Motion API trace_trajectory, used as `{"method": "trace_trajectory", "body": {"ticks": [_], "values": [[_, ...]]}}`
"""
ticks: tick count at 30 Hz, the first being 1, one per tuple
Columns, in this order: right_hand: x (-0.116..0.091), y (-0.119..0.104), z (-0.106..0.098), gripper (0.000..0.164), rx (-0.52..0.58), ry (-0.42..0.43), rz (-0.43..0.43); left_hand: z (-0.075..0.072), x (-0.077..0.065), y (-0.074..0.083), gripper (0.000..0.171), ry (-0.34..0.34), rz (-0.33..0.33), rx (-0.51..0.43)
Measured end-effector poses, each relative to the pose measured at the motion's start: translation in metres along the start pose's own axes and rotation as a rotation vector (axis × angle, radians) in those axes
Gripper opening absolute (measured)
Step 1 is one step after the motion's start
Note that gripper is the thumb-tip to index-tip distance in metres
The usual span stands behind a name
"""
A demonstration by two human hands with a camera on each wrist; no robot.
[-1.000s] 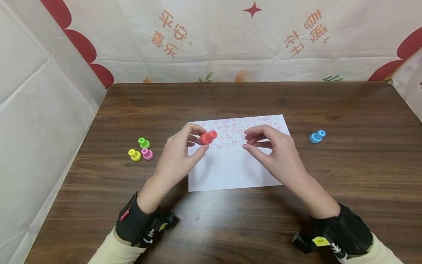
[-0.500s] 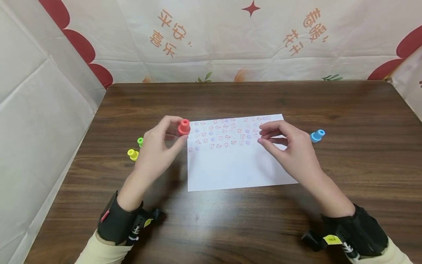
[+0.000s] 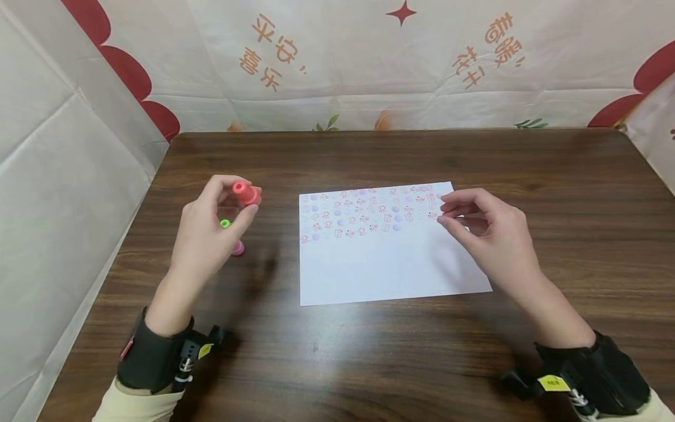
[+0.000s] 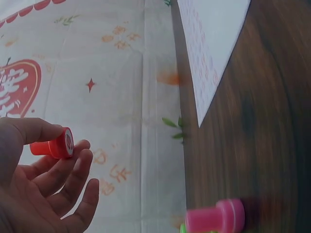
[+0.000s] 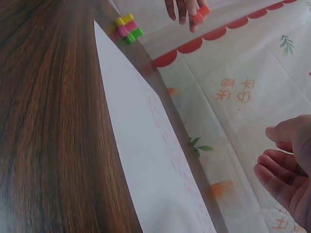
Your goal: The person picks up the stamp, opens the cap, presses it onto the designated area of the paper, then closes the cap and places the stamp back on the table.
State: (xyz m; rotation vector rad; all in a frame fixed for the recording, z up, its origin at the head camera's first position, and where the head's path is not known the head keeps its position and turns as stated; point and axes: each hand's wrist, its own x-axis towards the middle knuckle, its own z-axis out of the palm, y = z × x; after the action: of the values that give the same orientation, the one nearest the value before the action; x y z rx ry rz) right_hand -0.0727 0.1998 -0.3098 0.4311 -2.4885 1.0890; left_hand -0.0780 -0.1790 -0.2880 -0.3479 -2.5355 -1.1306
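Note:
In the head view, my left hand [image 3: 203,234] pinches a red stamp [image 3: 246,193] between thumb and fingers, raised above the table's left side. Its round printed face shows in the left wrist view, where the red stamp [image 4: 54,145] points sideways. Partly covered by that hand are a green stamp [image 3: 225,224] and a pink stamp [image 3: 239,248]; the yellow stamp [image 5: 125,19] shows in the right wrist view. Over the right edge of a white paper [image 3: 390,264], my right hand [image 3: 495,240] hovers with loosely bent fingers and nothing between them.
Rows of small red and purple prints fill the paper's upper part. The paper lies on a dark wooden table [image 3: 337,363]. A printed white cloth [image 3: 348,64] hangs along the table's far edge, and a pale cloth [image 3: 68,176] stands at the left.
My left hand has carried the red stamp leftward from over the paper to above the other stamps. My right hand has moved right, and the blue stamp is now hidden behind it.

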Motion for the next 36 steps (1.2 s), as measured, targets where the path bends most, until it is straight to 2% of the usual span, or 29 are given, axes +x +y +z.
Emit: {"method": "trace_trajectory", "body": {"ticks": [8,16,21,28,36], "values": [[-0.003,0.005,-0.008,0.029,-0.013,0.019,0.024,-0.015,-0.001,-0.015,0.031,-0.002,-0.039,0.071],[-0.005,0.013,-0.015,0.031,0.014,0.025,0.088,-0.024,-0.002,-0.030,0.032,-0.045,-0.124,0.157],[-0.007,0.014,-0.016,0.030,-0.003,0.024,0.093,-0.032,-0.006,-0.043,0.033,-0.070,-0.201,0.249],[-0.011,0.021,-0.020,0.031,-0.007,0.045,0.086,-0.038,-0.011,-0.065,0.038,-0.137,-0.293,0.365],[-0.014,0.023,-0.026,0.032,-0.002,0.066,0.112,-0.037,-0.008,-0.080,0.040,-0.231,-0.331,0.419]]}}
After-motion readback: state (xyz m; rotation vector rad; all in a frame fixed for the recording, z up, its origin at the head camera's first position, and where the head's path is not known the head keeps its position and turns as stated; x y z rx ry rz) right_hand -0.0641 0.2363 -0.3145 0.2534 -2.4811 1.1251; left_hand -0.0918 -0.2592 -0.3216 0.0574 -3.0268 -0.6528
